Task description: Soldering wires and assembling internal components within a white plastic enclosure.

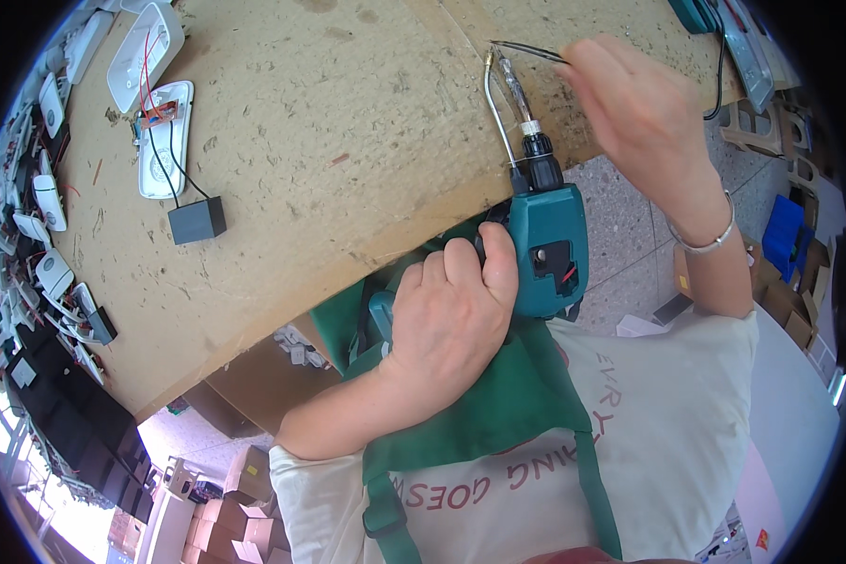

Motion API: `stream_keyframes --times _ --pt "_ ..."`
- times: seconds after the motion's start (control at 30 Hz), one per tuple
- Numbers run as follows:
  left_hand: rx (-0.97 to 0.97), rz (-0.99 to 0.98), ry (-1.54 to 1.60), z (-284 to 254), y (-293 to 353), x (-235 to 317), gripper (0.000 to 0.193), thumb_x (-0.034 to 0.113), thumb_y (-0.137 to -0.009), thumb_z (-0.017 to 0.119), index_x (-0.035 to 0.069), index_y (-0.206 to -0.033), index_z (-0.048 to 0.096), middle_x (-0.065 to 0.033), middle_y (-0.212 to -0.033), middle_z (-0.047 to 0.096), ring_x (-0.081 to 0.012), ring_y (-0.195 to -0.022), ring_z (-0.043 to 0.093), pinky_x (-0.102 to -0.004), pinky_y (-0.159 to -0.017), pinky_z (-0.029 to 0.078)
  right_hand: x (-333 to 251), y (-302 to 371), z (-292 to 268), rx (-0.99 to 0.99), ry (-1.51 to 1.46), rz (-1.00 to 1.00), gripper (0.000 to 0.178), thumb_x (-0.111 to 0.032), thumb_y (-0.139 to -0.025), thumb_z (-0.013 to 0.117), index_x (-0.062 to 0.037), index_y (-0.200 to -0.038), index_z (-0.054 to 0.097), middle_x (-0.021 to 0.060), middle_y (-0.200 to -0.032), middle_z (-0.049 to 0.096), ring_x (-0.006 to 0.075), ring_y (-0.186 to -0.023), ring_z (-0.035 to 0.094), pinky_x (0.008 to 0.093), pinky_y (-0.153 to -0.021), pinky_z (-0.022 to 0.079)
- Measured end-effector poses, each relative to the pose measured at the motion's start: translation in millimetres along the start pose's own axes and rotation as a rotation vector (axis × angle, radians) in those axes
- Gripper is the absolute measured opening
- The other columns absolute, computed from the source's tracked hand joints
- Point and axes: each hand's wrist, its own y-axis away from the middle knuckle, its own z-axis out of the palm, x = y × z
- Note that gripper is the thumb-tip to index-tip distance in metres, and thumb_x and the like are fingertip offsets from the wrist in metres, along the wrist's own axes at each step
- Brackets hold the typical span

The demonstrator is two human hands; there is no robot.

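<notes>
My left hand [456,305] grips the handle of a teal soldering gun [545,244] at the near edge of the cardboard-covered table [348,141]. The gun's metal tip and thin feed tube [503,89] point away from me over the cardboard. My right hand [639,113] is raised beyond the gun and pinches thin black wires [526,49] right at the tip. A silver bracelet sits on my right wrist.
A white plastic housing with a small circuit board and red and black leads [164,132] lies at the left, wired to a dark grey block [197,221]. More white and black casings [47,273] line the left edge. Boxes sit on the floor [790,235].
</notes>
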Motion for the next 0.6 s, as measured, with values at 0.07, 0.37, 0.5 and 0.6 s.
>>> stream_keyframes --times 0.07,0.37,0.5,0.6 --pt "0.007 0.004 -0.047 -1 0 1 0.039 0.010 -0.073 0.056 -0.003 -0.110 0.052 -0.0034 -0.069 0.041 -0.0149 -0.058 0.048 -0.0269 -0.049 0.038 -2 3 -4 0.090 -0.052 0.084 0.008 -0.007 -0.085 0.063 -0.0041 -0.090 0.058 0.0101 -0.072 0.053 0.0281 -0.062 0.055 0.0341 -0.054 0.043" --pt "0.015 0.007 -0.074 0 0 1 0.037 0.011 -0.073 0.056 -0.003 -0.108 0.053 -0.0028 -0.068 0.041 -0.0143 -0.057 0.048 -0.0265 -0.049 0.037 -5 8 4 -0.002 -0.205 0.180 0.007 -0.007 -0.086 0.062 -0.0023 -0.088 0.057 0.0117 -0.071 0.052 0.0273 -0.060 0.054 0.0332 -0.055 0.043" --pt "0.019 -0.006 -0.074 0 0 2 0.036 0.010 -0.073 0.056 -0.002 -0.107 0.054 -0.0025 -0.068 0.041 -0.0141 -0.056 0.048 -0.0267 -0.048 0.037 0 5 8 0.004 -0.133 0.123 0.008 -0.008 -0.086 0.062 -0.0022 -0.088 0.056 0.0117 -0.071 0.052 0.0273 -0.060 0.054 0.0331 -0.055 0.043" --pt "0.036 0.003 -0.069 1 0 2 0.035 0.010 -0.073 0.056 -0.002 -0.106 0.054 -0.0023 -0.067 0.041 -0.0140 -0.056 0.047 -0.0266 -0.048 0.036 4 5 6 0.014 -0.135 0.133 0.009 -0.008 -0.086 0.062 -0.0021 -0.089 0.057 0.0116 -0.071 0.052 0.0285 -0.061 0.054 0.0342 -0.055 0.043"
